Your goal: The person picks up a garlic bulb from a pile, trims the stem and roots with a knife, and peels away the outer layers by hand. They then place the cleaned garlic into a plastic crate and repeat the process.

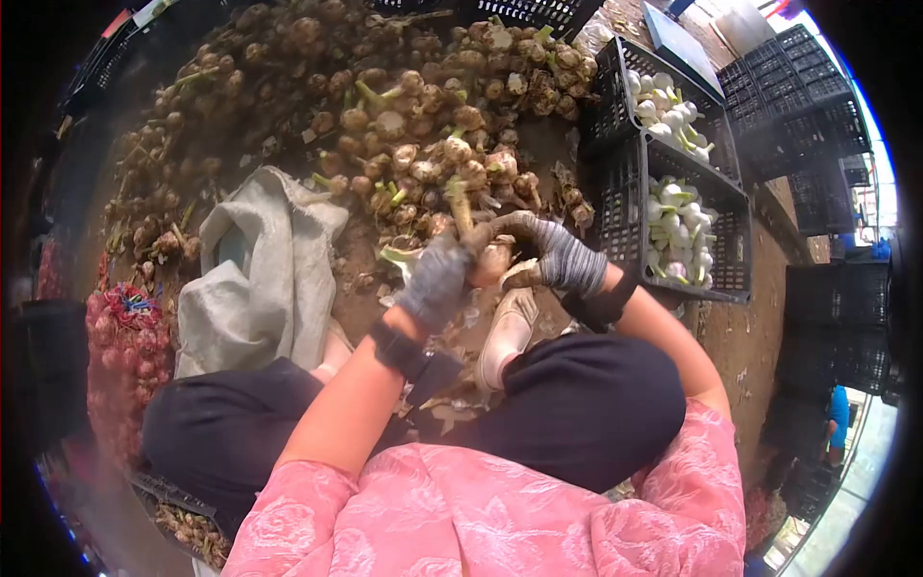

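Observation:
Between my two gloved hands is a garlic bulb [493, 261], its outer skin brownish and partly peeled, with a thick stem [461, 205] pointing away from me. My left hand [438, 277], in a dark grey glove, is closed on the bulb's left side near the stem base. From the right, my right hand [556, 252] in a striped grey glove with soiled fingers curls around the same bulb. Some fingertips are hidden behind it. Just beyond the hands lies a large heap of untrimmed, dirt-covered garlic [404, 159].
At the right stand two black crates [642, 202] of cleaned white garlic [679, 231]. A pale cloth sack [260, 260] lies left, beside a red mesh bag [120, 356] of garlic. Stacked black crates [798, 106] line the far right. Peeled skins litter the ground.

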Demonstrator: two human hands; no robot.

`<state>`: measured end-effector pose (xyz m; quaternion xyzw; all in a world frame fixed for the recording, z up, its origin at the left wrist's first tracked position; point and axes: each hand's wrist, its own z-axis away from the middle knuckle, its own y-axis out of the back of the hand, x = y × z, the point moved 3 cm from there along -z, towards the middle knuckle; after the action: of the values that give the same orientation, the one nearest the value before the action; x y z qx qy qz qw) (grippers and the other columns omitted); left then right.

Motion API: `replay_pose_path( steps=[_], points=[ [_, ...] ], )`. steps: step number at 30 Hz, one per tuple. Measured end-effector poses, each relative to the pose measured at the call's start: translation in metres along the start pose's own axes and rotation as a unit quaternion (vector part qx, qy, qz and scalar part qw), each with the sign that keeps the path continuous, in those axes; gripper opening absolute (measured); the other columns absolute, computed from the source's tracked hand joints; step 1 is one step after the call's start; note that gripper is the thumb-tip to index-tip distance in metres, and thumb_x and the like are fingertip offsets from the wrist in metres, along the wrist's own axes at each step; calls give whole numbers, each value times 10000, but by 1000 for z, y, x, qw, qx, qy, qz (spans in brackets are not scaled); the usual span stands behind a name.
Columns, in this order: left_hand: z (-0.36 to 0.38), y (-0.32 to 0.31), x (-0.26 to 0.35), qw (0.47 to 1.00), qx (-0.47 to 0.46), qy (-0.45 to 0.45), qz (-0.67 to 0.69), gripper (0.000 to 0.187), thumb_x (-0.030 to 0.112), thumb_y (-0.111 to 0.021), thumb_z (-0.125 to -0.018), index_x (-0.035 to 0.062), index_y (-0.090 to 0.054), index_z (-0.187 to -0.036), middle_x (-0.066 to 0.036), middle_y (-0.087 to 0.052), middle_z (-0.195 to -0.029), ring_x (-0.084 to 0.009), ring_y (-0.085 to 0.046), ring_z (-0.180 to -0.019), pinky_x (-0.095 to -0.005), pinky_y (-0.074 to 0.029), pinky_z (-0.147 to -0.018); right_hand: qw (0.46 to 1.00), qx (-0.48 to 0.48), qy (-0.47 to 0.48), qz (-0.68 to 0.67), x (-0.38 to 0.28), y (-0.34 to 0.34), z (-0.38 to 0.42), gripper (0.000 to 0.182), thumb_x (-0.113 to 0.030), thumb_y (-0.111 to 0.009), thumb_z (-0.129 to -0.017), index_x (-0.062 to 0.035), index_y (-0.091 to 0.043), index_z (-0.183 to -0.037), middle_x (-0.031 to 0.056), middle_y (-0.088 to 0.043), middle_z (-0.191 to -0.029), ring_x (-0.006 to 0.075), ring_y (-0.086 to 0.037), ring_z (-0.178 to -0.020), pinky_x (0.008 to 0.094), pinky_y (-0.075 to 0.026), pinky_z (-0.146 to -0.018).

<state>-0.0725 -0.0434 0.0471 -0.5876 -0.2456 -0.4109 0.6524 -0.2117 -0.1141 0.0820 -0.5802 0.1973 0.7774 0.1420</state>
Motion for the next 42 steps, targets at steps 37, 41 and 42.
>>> replay_pose_path(
  steps=[37,41,42],
  points=[
    [-11,22,-85,655,-102,27,-748,294,243,-484,-823,6,-554,-983,-187,-609,-806,-316,-587,-742,-412,-449,-657,904,258,91,329,93,-19,36,226,-176,-633,-694,-56,-522,-850,139,-531,-750,324,-542,-687,393,-448,-604],
    [-12,18,-82,516,-129,-79,-843,229,183,-431,-845,25,-580,-919,-173,-610,-823,-311,-579,-715,-393,-454,-629,887,197,-21,417,105,-23,30,305,-256,-658,-683,-56,-517,-865,161,-540,-833,340,-554,-728,411,-454,-623],
    [-4,28,-76,834,49,24,-549,245,210,-413,-880,37,-576,-941,-152,-613,-810,-279,-576,-711,-364,-454,-639,887,192,-49,418,120,-22,34,321,-254,-664,-675,-56,-513,-878,166,-534,-874,341,-556,-747,405,-458,-638]
  ],
)
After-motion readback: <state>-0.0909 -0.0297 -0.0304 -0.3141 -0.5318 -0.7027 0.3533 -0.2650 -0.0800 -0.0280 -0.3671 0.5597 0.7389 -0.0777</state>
